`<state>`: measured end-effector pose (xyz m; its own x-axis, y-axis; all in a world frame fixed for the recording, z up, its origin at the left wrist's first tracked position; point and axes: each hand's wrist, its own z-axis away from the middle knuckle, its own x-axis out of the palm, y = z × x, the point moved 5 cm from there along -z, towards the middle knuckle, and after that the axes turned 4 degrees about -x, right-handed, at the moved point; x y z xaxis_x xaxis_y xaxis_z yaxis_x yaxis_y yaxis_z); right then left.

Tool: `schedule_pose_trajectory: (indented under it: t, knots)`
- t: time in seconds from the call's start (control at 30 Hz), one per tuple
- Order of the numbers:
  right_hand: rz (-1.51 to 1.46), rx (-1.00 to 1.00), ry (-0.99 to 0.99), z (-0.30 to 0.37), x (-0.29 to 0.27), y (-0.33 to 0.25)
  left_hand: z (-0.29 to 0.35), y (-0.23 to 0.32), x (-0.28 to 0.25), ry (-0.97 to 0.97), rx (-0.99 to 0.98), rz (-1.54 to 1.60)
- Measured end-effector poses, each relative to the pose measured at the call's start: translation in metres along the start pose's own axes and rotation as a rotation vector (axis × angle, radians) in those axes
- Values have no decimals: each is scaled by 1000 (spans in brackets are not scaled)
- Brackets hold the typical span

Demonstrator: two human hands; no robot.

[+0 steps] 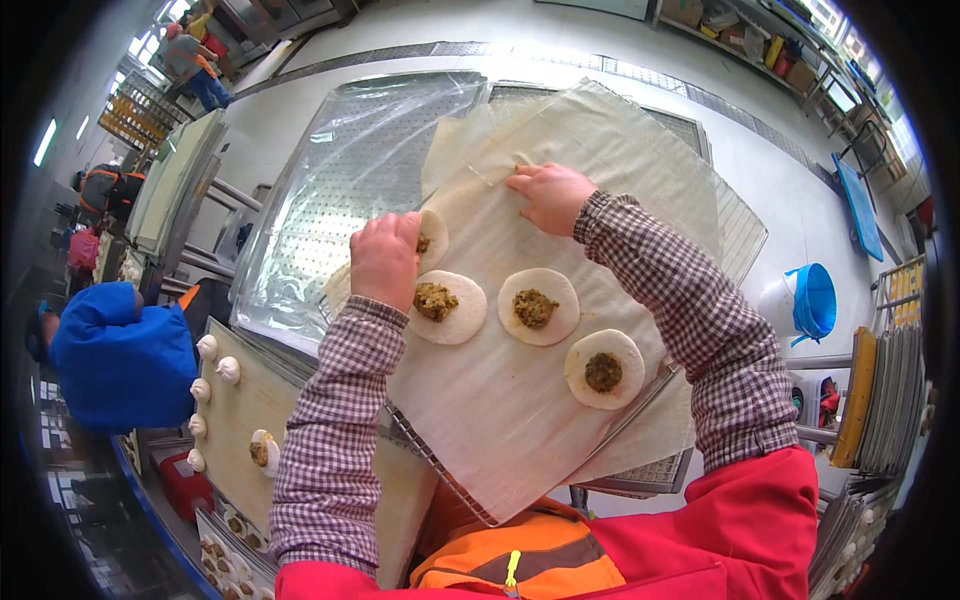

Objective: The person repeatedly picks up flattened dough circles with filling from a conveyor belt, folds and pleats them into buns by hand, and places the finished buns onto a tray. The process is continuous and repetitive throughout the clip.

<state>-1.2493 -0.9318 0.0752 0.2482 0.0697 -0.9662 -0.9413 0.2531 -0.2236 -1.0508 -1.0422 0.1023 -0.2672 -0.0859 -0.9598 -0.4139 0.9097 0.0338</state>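
Observation:
Several flat dough rounds with brown chopped filling lie on a pale cloth over a wire rack [445, 462]. One dough round [437, 240] stands partly hidden behind my left hand [385, 258], whose fingers are curled closed at its edge. Nearer to me are a second dough round [463, 312], a third dough round [562, 290] and another dough round [622, 372]. Farther right, my right hand [552, 197] rests low over the cloth [600, 150]. Its fingers are drawn together, and a small brownish bit shows at their tips; what they grip is unclear.
A perforated tray under clear plastic [370, 150] lies at the far left. Left of my forearm, a board [240, 400] bears several shaped buns and a filled round. A person in a blue garment [125, 355] is close by there. A blue-rimmed bucket [812, 300] stands right.

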Motion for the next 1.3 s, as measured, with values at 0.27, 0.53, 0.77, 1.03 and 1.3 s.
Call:
schedule_pose_trajectory:
  t: [0.27,0.53,0.77,1.03,1.3]
  knots:
    - [-29,-126,-41,-45,-24,-49,1,-12,5,-9,-133,142]
    - [-180,-138,-127,-75,10,-53,-5,-42,28,-209,-313,633]
    - [-111,-162,-88,-79,13,-46,56,-100,21,27,-939,2162]
    - [-691,-372,-14,-5,-29,-203,222,-71,-53,143,-923,2246]
    - [-744,-442,-127,132,34,-396,386,-44,-102,272,-979,1846]
